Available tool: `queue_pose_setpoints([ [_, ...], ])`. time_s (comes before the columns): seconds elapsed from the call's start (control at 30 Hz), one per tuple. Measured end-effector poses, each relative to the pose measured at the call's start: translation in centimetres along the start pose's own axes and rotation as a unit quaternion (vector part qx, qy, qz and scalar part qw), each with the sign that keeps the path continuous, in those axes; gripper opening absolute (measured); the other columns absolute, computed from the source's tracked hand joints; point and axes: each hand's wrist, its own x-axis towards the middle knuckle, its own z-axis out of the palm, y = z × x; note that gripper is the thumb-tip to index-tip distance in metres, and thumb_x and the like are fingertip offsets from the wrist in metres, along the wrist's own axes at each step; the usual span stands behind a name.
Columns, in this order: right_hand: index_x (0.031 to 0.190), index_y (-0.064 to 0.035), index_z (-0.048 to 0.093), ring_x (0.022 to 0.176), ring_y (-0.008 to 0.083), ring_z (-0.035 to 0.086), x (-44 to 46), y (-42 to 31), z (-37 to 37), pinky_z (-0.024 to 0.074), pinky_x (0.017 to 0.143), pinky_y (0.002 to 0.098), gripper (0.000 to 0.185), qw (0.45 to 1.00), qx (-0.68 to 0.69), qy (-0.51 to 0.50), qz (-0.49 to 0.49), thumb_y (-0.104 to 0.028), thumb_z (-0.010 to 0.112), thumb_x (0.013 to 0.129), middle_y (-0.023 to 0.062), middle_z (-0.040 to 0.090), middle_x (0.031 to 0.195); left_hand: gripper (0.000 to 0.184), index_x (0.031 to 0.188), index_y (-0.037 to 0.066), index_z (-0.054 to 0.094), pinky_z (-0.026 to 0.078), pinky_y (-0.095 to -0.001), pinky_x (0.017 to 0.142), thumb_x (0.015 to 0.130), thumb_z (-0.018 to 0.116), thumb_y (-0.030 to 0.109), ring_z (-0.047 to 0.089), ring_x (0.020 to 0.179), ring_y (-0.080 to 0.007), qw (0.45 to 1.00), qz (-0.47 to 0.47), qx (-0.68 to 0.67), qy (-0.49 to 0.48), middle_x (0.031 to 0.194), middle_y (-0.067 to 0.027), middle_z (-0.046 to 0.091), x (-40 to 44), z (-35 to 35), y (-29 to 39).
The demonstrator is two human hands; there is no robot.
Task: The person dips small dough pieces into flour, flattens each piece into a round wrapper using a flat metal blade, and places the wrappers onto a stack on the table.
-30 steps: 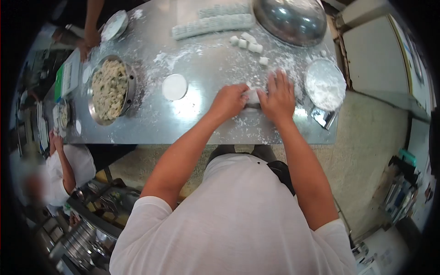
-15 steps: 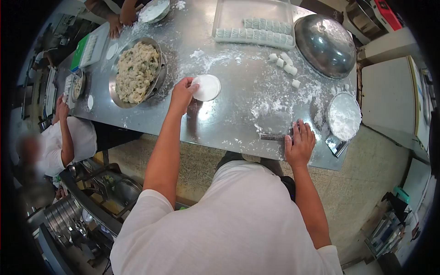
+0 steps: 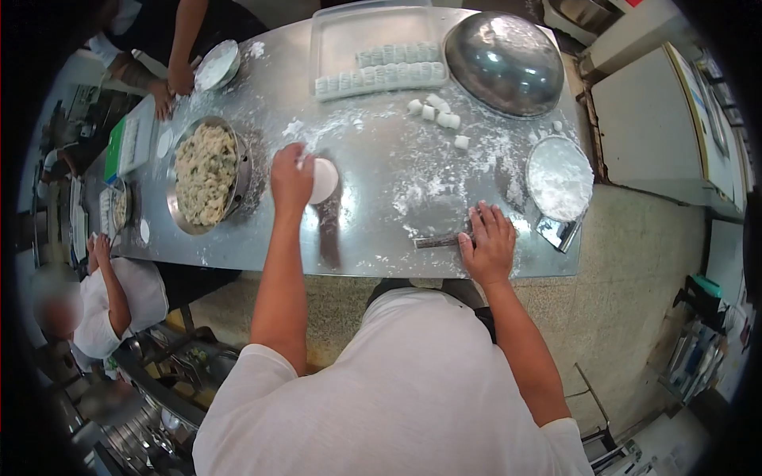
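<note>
Stainless-steel table (image 3: 365,163), dusted w/ white powder. L hand (image 3: 291,181) at left side of flat round white dough disc (image 3: 324,182); disc lies on tabletop, left of mid, nearer near edge than far. L fingertips by disc's rim, view blurred: can't tell if clamped on it or only touching. R hand (image 3: 490,244) laid palm-down, fingers stretched out, not wrapped, over R end of slim dark rolling pin (image 3: 435,241); pin lies roughly parallel to near edge, close to it, toward near R corner. Mound of white powder (image 3: 559,176) at R edge, flat shiny metal piece (image 3: 559,232) just below it, at near R corner. Small white dough lumps (image 3: 438,113) betw. pin & far edge. Domed steel bowl (image 3: 506,62), upside down, far R corner; beside it, at far edge, clear plastic tray (image 3: 336,41) w/ rows of pleated white pieces (image 3: 381,77). Left of disc: pale green-flecked filling (image 3: 205,178) in a steel vessel. Co-worker's hands (image 3: 168,91) toward far L corner; 2nd co-worker (image 3: 119,297) at near edge, L end.
</note>
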Motion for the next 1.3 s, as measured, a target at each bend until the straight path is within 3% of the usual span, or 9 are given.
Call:
queue_pose_setpoints([
  [0.1, 0.138, -0.0126, 0.064, 0.143, 0.0335, 0.044, -0.1, 0.1, 0.1, 0.0285, 0.12, 0.0527, 0.053, 1.0, 0.006, 0.004, 0.0, -0.039, 0.065, 0.093, 0.009, 0.054, 0.151, 0.032, 0.121, 0.004, 0.069, 0.055, -0.039, 0.091, 0.09, 0.074, 0.012, 0.068, 0.103, -0.0299, 0.986, 0.089, -0.114, -0.089, 0.119, -0.016, 0.068, 2.3, 4.2, 6.4],
  [0.33, 0.137, -0.0121, 0.065, 0.143, 0.0337, 0.045, -0.1, 0.2, -0.3, 0.029, 0.12, 0.0532, 0.052, 0.999, 0.052, 0.003, 0.015, -0.041, 0.066, 0.093, 0.0101, 0.055, 0.15, 0.039, 0.124, 0.007, 0.069, 0.047, -0.0454, 0.104, 0.085, 0.07, 0.006, 0.061, 0.118, -0.0385, 0.928, 0.341, -0.025, -0.152, 0.122, -0.0179, 0.069, 7.1, 14.4, 11.1],
  [0.5, 0.131, -0.0091, 0.067, 0.141, 0.0323, 0.047, -0.3, 0.6, -0.4, 0.0316, 0.118, 0.0508, 0.048, 0.995, 0.098, 0.029, 0.013, -0.039, 0.067, 0.092, 0.0105, 0.057, 0.147, 0.031, 0.113, 0.002, 0.073, 0.057, -0.04, 0.087, 0.085, 0.078, 0.014, 0.069, 0.094, -0.0318, 0.972, 0.107, -0.035, -0.206, 0.107, -0.0182, 0.069, 6.5, 11.1, 14.5],
  [0.63, 0.131, -0.0087, 0.067, 0.141, 0.032, 0.047, -0.4, 0.7, -0.5, 0.0317, 0.118, 0.051, 0.049, 0.993, 0.113, 0.026, 0.022, -0.039, 0.066, 0.093, 0.0105, 0.058, 0.146, 0.035, 0.113, 0.0, 0.071, 0.058, -0.036, 0.08, 0.086, 0.082, 0.018, 0.069, 0.092, -0.023, 0.933, 0.112, -0.264, -0.219, 0.107, -0.0138, 0.069, 5.7, 13.6, 20.6],
  [0.73, 0.13, -0.0081, 0.068, 0.141, 0.031, 0.048, -0.4, 0.8, -0.4, 0.0326, 0.119, 0.0502, 0.05, 0.994, 0.103, 0.02, 0.015, -0.041, 0.064, 0.093, 0.0108, 0.058, 0.147, 0.033, 0.119, 0.002, 0.068, 0.057, -0.0315, 0.077, 0.089, 0.079, 0.01, 0.068, 0.09, -0.0151, 0.858, 0.188, -0.286, -0.384, 0.11, -0.0098, 0.068, 2.0, 12.9, 30.5],
  [0.8, 0.132, -0.0085, 0.067, 0.141, 0.0307, 0.048, -0.5, 0.9, -0.4, 0.0327, 0.119, 0.0501, 0.051, 0.995, 0.094, 0.017, 0.009, -0.042, 0.063, 0.093, 0.0102, 0.057, 0.147, 0.031, 0.115, 0.004, 0.07, 0.057, -0.0411, 0.078, 0.085, 0.078, 0.009, 0.07, 0.09, -0.0302, 0.789, 0.436, -0.166, -0.4, 0.111, -0.0168, 0.068, 0.0, 13.6, 33.6],
  [0.87, 0.131, -0.0087, 0.067, 0.141, 0.0304, 0.048, -0.6, 1.0, -0.1, 0.0325, 0.119, 0.0499, 0.051, 0.995, 0.097, 0.024, 0.01, -0.042, 0.063, 0.093, 0.01, 0.058, 0.146, 0.022, 0.108, 0.003, 0.071, 0.058, -0.0458, 0.078, 0.086, 0.07, 0.005, 0.07, 0.092, -0.0376, 0.756, 0.49, -0.067, -0.429, 0.105, -0.0197, 0.067, -1.7, 14.2, 35.0],
  [1.2, 0.128, -0.0084, 0.068, 0.14, 0.0302, 0.048, -0.6, 0.9, -0.5, 0.0323, 0.119, 0.0495, 0.045, 0.992, 0.122, 0.038, 0.009, -0.038, 0.065, 0.094, 0.0107, 0.059, 0.143, 0.018, 0.101, 0.0, 0.069, 0.058, -0.0475, 0.081, 0.085, 0.069, 0.01, 0.072, 0.092, -0.0415, 0.722, 0.535, 0.107, -0.426, 0.099, -0.0215, 0.068, -2.3, 17.9, 38.2],
  [1.3, 0.127, -0.0064, 0.068, 0.139, 0.0323, 0.049, -0.5, 1.0, -0.8, 0.0331, 0.119, 0.0495, 0.048, 0.991, 0.13, 0.032, 0.012, -0.038, 0.067, 0.092, 0.0122, 0.06, 0.142, 0.02, 0.101, 0.0, 0.069, 0.057, -0.0495, 0.08, 0.084, 0.071, 0.012, 0.071, 0.094, -0.0406, 0.761, 0.476, -0.145, -0.418, 0.099, -0.0212, 0.068, -3.0, 17.6, 38.6],
])
